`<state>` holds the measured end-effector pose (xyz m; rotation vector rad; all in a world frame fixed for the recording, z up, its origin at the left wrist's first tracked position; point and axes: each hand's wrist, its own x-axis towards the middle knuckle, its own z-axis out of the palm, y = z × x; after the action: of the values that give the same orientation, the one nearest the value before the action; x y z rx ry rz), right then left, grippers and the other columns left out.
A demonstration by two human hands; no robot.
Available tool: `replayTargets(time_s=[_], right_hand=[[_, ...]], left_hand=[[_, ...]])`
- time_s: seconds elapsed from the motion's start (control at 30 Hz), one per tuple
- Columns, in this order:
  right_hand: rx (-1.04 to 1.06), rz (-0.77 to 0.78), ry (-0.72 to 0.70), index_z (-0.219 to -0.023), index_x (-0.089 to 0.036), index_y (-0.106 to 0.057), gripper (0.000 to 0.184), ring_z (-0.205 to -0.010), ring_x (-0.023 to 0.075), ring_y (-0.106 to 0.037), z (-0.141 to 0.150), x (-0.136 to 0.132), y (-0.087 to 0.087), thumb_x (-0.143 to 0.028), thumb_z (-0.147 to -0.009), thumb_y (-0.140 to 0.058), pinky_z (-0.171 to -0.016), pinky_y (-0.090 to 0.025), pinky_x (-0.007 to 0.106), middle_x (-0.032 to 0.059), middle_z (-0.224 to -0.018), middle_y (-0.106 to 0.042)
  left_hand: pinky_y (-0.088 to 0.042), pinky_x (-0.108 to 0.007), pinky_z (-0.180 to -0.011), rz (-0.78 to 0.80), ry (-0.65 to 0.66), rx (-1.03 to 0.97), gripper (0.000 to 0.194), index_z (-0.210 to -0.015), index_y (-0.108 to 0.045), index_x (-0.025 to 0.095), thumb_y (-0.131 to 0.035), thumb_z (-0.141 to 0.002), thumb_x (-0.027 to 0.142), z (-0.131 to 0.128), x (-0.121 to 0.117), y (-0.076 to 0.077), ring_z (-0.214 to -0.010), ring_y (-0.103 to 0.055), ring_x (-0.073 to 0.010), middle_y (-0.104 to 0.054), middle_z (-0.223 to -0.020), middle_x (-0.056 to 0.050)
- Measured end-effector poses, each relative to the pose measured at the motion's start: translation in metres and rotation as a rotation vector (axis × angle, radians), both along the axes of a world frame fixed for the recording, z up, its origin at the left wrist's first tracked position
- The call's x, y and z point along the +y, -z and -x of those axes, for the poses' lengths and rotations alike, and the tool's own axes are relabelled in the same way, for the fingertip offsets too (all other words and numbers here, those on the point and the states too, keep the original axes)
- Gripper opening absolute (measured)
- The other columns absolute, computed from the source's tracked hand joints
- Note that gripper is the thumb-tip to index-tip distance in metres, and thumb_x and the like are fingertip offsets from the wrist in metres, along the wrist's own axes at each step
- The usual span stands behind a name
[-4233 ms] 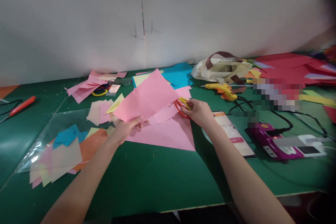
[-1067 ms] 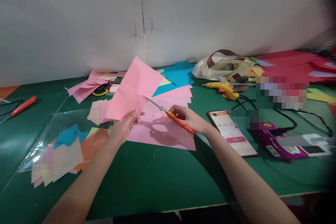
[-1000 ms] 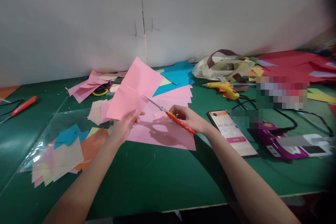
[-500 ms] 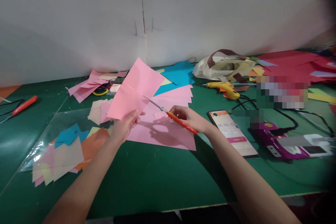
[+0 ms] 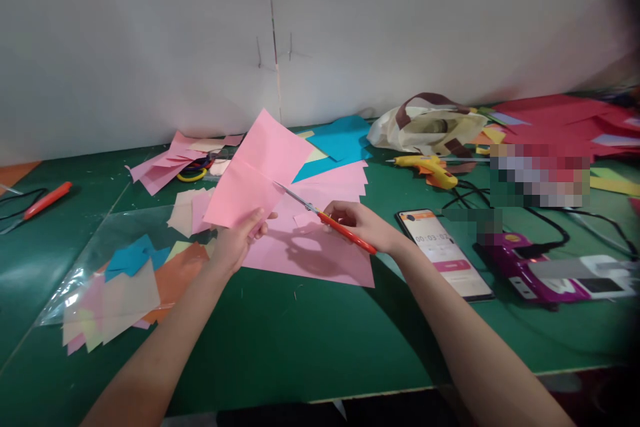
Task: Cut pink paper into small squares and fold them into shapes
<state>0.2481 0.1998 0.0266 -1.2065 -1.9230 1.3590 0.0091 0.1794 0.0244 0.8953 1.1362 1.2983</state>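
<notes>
My right hand [image 5: 363, 223] now has the scissors [image 5: 347, 233] pointed at the sheet [image 5: 255, 163]. About four seconds ago they were bunched back under my fingers by the right corner of the sheet, with no blades to be seen; now the blades [image 5: 296, 199] reach forward and left, and a tip lies over the pink face, in from its right edge. The sheet has shifted too: I have it further left, and its right corner has swung away from my right hand. Over the last second almost nothing has moved, so I take this as a pause at the cut, or a very slow one

My left hand [image 5: 244, 233] is pinched on the lower edge, thumb in front, fingers behind. My right is clamped on the red and yellow handles; I cannot tell whether the blades are parted, or whether one sits behind the sheet

The sheet is up off the table [image 5: 300, 347], tilted, above the larger pink paper [image 5: 330, 270], where the scissors throw a shadow. The phone [image 5: 445, 257], part hidden by my arm in the oldest view, shows whole now, just beside my right wrist. For the cutting, I judge the blades well placed, with the left fingers clear of the tip
</notes>
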Motion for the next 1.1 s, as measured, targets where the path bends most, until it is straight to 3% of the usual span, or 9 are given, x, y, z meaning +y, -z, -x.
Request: replayTargets(time_s=[0.23,0.67,0.9,1.1], right_hand=[[0.021,0.002,-0.009,-0.08,-0.018,-0.06,0.026,-0.069,0.0153,-0.056,-0.0019,0.0008,0.0009,-0.043,-0.074,-0.061,-0.061,-0.043,0.029,0.0035,-0.08,-0.062],[0.019,0.019,0.033,-0.075,-0.018,-0.058,0.029,-0.053,0.0103,-0.046,0.0009,-0.0015,-0.0045,-0.046,-0.072,-0.064,-0.051,-0.035,0.025,-0.0016,-0.063,-0.054],[0.032,0.029,0.027,-0.074,-0.017,-0.056,0.03,-0.045,0.0077,-0.041,0.0001,-0.0023,-0.004,-0.045,-0.071,-0.066,-0.046,-0.03,0.023,-0.0047,-0.056,-0.049],[0.04,0.015,-0.017,-0.074,-0.017,-0.053,0.03,-0.052,0.008,-0.039,-0.0073,-0.003,-0.0064,-0.043,-0.07,-0.068,-0.048,-0.028,0.022,-0.0047,-0.06,-0.046]], left_hand=[[-0.033,-0.019,-0.041,0.036,0.017,-0.081,0.012,-0.069,-0.064,0.013,-0.072,-0.067,0.022,0.0018,0.0008,0.0005,-0.044,-0.045,-0.0051,-0.069,-0.069,-0.008],[-0.044,-0.018,-0.047,0.112,0.006,-0.211,0.02,-0.08,-0.065,0.01,-0.076,-0.064,0.016,0.0042,0.0024,0.0058,-0.051,-0.054,-0.007,-0.07,-0.074,-0.01],[-0.039,-0.014,-0.043,0.108,0.043,-0.204,0.02,-0.077,-0.063,0.009,-0.076,-0.064,0.018,0.0027,0.0018,0.0037,-0.046,-0.048,-0.0032,-0.07,-0.075,-0.01],[-0.033,-0.016,-0.04,0.057,0.119,-0.12,0.023,-0.066,-0.062,0.011,-0.077,-0.063,0.027,0.0005,-0.0016,-0.0011,-0.043,-0.042,-0.0022,-0.065,-0.064,-0.005]])
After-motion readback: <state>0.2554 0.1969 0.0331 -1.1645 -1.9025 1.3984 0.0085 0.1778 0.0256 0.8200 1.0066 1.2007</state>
